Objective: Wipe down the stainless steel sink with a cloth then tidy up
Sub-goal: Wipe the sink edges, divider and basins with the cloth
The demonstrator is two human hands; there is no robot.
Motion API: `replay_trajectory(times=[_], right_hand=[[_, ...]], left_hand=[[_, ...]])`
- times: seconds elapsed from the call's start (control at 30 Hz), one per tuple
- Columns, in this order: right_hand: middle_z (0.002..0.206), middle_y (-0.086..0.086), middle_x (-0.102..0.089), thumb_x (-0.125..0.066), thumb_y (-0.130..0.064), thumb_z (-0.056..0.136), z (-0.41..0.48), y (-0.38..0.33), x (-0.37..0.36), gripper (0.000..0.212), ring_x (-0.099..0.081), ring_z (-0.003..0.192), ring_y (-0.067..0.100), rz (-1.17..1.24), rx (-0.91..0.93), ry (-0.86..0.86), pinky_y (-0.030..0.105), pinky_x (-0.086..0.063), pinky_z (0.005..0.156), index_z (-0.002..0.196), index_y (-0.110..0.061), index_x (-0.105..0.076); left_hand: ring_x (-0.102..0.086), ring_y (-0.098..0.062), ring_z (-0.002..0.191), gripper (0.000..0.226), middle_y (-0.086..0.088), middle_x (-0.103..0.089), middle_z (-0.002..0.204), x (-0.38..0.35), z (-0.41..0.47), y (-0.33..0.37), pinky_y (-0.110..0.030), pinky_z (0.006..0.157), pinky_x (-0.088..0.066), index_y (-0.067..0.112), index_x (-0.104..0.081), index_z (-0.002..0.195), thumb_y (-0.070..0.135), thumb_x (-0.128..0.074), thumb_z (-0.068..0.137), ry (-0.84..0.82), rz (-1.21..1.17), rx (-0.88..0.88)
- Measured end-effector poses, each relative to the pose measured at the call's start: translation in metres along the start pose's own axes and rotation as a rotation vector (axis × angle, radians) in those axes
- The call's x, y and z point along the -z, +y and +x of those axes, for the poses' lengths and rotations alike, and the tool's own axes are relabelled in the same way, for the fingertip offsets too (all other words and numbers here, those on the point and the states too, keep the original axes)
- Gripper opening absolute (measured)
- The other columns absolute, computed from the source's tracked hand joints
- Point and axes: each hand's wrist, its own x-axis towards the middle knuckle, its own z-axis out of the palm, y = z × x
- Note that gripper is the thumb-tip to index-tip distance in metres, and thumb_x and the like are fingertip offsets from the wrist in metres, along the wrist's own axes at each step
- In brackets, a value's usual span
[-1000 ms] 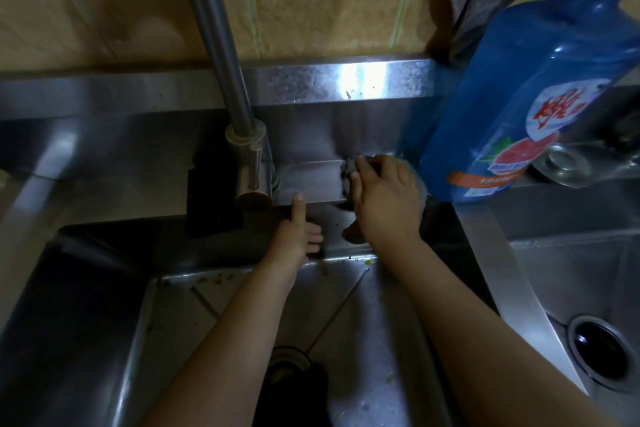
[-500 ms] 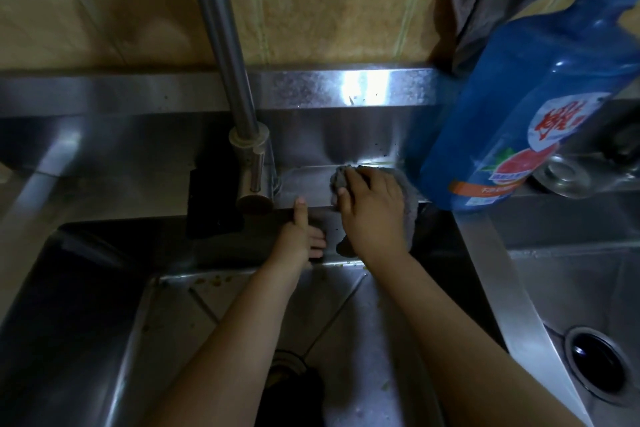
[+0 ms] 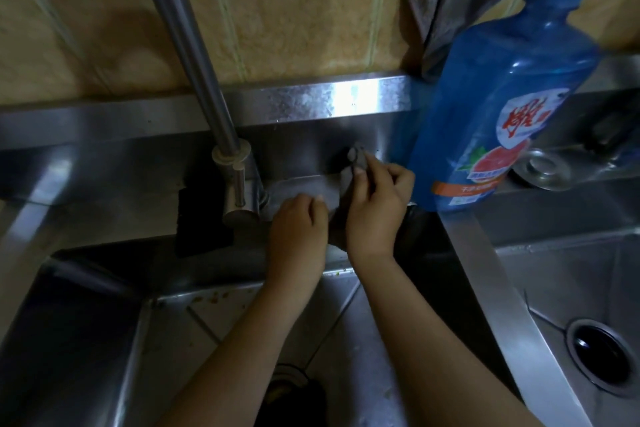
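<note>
Right hand: the right hand (image 3: 375, 204) grips a bunched grey cloth (image 3: 349, 180), fingers closed around it, with its tip pressed against the rear wall of the sink (image 3: 311, 149).
Left hand: the left hand (image 3: 298, 225) rests curled on the ledge between the tap base and the cloth; whether it pinches a lower fold of the cloth cannot be told.
Cloth position: on the rear ledge of the left basin, just beside the blue detergent bottle (image 3: 498, 97), right of the faucet (image 3: 235, 180).
Step in hand: wiping the ledge and back wall behind the basin, by judgement.
Technique: keep the cloth flat against the steel, work in overlapping strokes along the ledge, then around the tap base, where residue tends to collect.
Caution: the bottle stands close to the right hand; a wide stroke could knock it.
Sink condition: dull brushed steel with a bright glare patch on the upper rim; small food specks lie along the basin floor edge (image 3: 214, 296).
Remaining work: basin floor and drain (image 3: 287, 381) appear unwiped.
</note>
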Motion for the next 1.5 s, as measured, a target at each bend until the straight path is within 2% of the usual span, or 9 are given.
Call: replay_trajectory(times=[0.1,0.23,0.53,0.7,0.8,0.93,1.23,1.33,1.5], right_hand=[[0.101,0.004,-0.039,-0.055,-0.011,0.090,0.015,-0.011,-0.003,0.027,-0.048,0.097,0.019,0.101,-0.077,0.059,0.014,-0.029,0.090,0.115,-0.003,-0.062],[0.104,0.006,-0.042,-0.059,-0.004,0.087,0.032,-0.017,-0.013,0.019,-0.050,0.103,0.025,0.137,-0.116,0.127,0.014,-0.029,0.092,0.105,0.001,-0.060],[0.109,0.016,-0.052,-0.054,-0.007,0.085,0.027,0.001,-0.017,0.012,-0.051,0.101,0.033,-0.223,-0.156,-0.013,0.037,-0.037,0.079,0.096,-0.001,-0.054],[0.107,0.016,-0.054,-0.055,-0.014,0.085,0.023,0.003,-0.010,0.014,-0.053,0.097,0.033,-0.376,-0.022,-0.162,0.034,-0.034,0.070,0.094,-0.004,-0.055],[0.095,0.019,-0.053,-0.057,-0.003,0.083,0.017,0.002,-0.005,0.003,-0.054,0.085,0.034,-0.289,0.054,-0.113,0.024,-0.020,0.064,0.084,-0.001,-0.055],[0.097,0.020,-0.050,-0.055,0.001,0.084,0.026,-0.006,-0.005,0.002,-0.051,0.083,0.031,-0.156,0.016,-0.014,0.017,-0.020,0.067,0.085,0.002,-0.055],[0.093,0.019,-0.057,-0.057,-0.003,0.082,0.017,0.003,-0.012,0.002,-0.055,0.086,0.034,-0.332,0.101,-0.171,0.031,-0.027,0.065,0.083,-0.001,-0.056],[0.099,0.015,-0.054,-0.057,-0.002,0.084,0.017,0.004,-0.004,0.004,-0.053,0.090,0.029,-0.190,0.005,-0.193,0.020,-0.022,0.065,0.088,-0.001,-0.056],[0.098,0.009,-0.053,-0.061,-0.003,0.084,0.008,-0.002,0.016,0.010,-0.049,0.088,0.012,0.048,-0.081,-0.177,0.011,-0.031,0.072,0.094,-0.004,-0.059]], left_hand=[[-0.048,-0.022,0.086,0.022,-0.006,-0.049,0.083,-0.003,0.019,0.005,-0.024,0.066,-0.023,0.013,-0.052,0.081,0.021,-0.039,0.097,0.034,0.060,-0.110],[-0.046,-0.033,0.106,0.024,-0.019,-0.053,0.107,-0.012,0.038,-0.005,-0.032,0.086,-0.029,0.003,-0.058,0.097,0.022,-0.045,0.095,0.021,0.235,-0.164],[-0.041,-0.029,0.114,0.023,-0.014,-0.051,0.116,-0.017,0.041,-0.020,-0.034,0.096,-0.030,0.005,-0.060,0.100,0.021,-0.045,0.093,-0.029,0.176,-0.152],[-0.042,-0.030,0.115,0.023,-0.015,-0.052,0.117,-0.015,0.045,-0.019,-0.030,0.095,-0.027,0.005,-0.062,0.100,0.019,-0.046,0.093,-0.043,0.148,-0.118],[-0.042,-0.031,0.115,0.022,-0.016,-0.052,0.118,-0.013,0.047,-0.018,-0.030,0.095,-0.028,0.004,-0.062,0.100,0.018,-0.047,0.093,-0.071,0.140,-0.101],[-0.043,-0.034,0.114,0.023,-0.018,-0.052,0.118,-0.011,0.049,-0.018,-0.029,0.094,-0.026,0.002,-0.062,0.101,0.017,-0.047,0.093,-0.077,0.152,-0.111],[-0.038,-0.030,0.118,0.025,-0.015,-0.048,0.123,-0.010,0.048,-0.015,-0.029,0.097,-0.026,0.007,-0.060,0.106,0.022,-0.043,0.095,-0.104,0.109,-0.074],[-0.039,-0.029,0.117,0.025,-0.015,-0.050,0.122,-0.011,0.046,-0.015,-0.030,0.097,-0.028,0.006,-0.060,0.104,0.022,-0.042,0.096,-0.089,0.084,-0.059],[-0.047,-0.027,0.107,0.021,-0.017,-0.055,0.108,-0.005,0.033,-0.015,-0.029,0.087,-0.031,0.002,-0.058,0.101,0.015,-0.042,0.095,-0.042,-0.064,-0.078]])
